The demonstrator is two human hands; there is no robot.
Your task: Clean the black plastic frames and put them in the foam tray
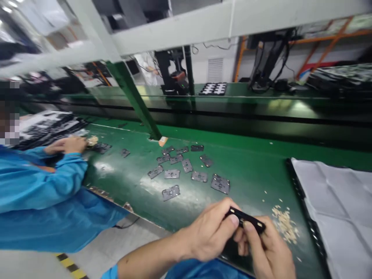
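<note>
Close to the table's near edge, my left hand (pixel 213 228) and my right hand (pixel 269 244) both grip a black rectangular plastic part (pixel 251 220). Its long edge faces up, with small pale pieces near the two ends. Both thumbs press near its middle; the fingers behind it are partly hidden. Right of my right hand lies a loose pile of small pale tan pieces (pixel 286 224). Beyond my left hand, several flat dark grey parts are scattered on the green table, the nearest being a larger square one (pixel 220 183).
At the right stands a black-edged tray with a grey sheet (pixel 343 209). A co-worker in a blue sleeve (pixel 62 182) works at the left beside another pale pile (pixel 93 140). A green post (pixel 133 100) rises from the table, and a white beam (pixel 174 33) crosses above.
</note>
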